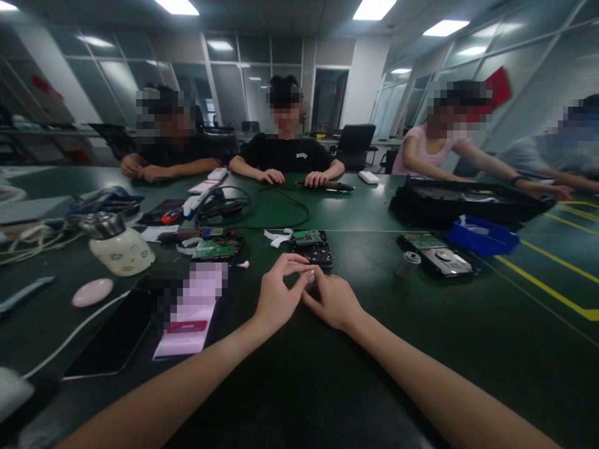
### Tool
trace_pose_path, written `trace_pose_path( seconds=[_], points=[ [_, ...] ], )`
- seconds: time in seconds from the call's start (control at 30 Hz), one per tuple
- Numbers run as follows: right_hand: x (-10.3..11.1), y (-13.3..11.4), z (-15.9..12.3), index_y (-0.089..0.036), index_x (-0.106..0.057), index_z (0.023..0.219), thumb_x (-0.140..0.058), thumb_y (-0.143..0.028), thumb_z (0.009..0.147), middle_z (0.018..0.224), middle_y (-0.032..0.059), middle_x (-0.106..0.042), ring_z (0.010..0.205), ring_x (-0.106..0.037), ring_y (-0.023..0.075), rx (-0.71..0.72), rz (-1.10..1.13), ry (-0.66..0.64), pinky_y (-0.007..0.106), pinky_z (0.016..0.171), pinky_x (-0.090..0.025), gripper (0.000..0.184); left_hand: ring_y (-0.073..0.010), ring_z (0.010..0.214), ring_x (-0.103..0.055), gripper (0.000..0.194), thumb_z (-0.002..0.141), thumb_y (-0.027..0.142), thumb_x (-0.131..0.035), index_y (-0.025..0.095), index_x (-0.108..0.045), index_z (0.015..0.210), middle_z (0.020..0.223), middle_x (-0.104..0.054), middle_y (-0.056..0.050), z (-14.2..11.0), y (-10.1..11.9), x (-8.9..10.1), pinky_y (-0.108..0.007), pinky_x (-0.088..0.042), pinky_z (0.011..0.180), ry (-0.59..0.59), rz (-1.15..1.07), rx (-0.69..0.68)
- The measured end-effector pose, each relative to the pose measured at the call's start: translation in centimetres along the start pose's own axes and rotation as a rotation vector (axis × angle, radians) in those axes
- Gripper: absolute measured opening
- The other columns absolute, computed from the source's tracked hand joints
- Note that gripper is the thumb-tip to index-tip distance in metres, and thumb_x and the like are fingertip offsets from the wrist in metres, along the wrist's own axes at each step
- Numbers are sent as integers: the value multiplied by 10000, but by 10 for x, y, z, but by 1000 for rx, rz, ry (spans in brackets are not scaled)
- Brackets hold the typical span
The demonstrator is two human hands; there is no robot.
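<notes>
My left hand (277, 293) and my right hand (334, 298) meet at the middle of the table. Between their curled fingertips is a small, shiny, roundish piece (311, 276), partly covered by the fingers; its exact kind does not show. Just beyond the fingers lies a hard drive (321, 257) with a green circuit board (309, 238) on its far part. White strips (279, 238) rest beside that drive. To the right, a short metal cylinder (408, 264) stands near a second hard drive (444, 257), which has a silver cover.
Left are a cream flask (122, 251), a dark phone (110, 333), a lit phone (189, 312), a pink oval object (92, 292) and another circuit board (213, 251). A blue bin (484, 237) and black tray (468, 199) stand right. A cable (299, 209) crosses towards several co-workers.
</notes>
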State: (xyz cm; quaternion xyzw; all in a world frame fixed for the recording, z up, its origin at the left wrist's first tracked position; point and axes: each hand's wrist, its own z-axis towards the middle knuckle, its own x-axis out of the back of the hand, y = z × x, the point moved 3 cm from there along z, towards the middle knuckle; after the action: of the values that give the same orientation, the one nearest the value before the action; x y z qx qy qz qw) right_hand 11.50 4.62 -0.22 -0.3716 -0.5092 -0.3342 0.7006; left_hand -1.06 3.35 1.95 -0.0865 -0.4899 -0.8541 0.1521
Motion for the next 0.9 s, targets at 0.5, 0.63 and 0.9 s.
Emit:
trace_pose_path(
  seconds=[0.5,0.63,0.9],
  points=[
    [0,0,-1,-169,-422,1047,-388,-440,895,796,48,-652,679,-607,198,-2,-10,2,265,616,-348,313,-160,876,-674,187,782,129,-569,237,-537,931,889,-702,20,3,12,4,-287,-503,814,-15,124,-26],
    [3,-2,-2,-163,-418,1067,-396,-436,897,815,55,-655,696,-611,199,11,14,23,264,619,-358,322,-164,886,-673,262,762,123,-571,243,-532,992,955,-692,5,13,9,6,-302,-495,847,-153,95,20],
    [4,-2,-1,-177,-436,1003,-400,-451,897,791,47,-647,700,-613,200,12,14,23,265,623,-357,297,-219,968,-622,558,670,244,-701,234,-453,1171,892,-682,-10,23,10,17,-430,-410,925,-192,232,23]
  ],
)
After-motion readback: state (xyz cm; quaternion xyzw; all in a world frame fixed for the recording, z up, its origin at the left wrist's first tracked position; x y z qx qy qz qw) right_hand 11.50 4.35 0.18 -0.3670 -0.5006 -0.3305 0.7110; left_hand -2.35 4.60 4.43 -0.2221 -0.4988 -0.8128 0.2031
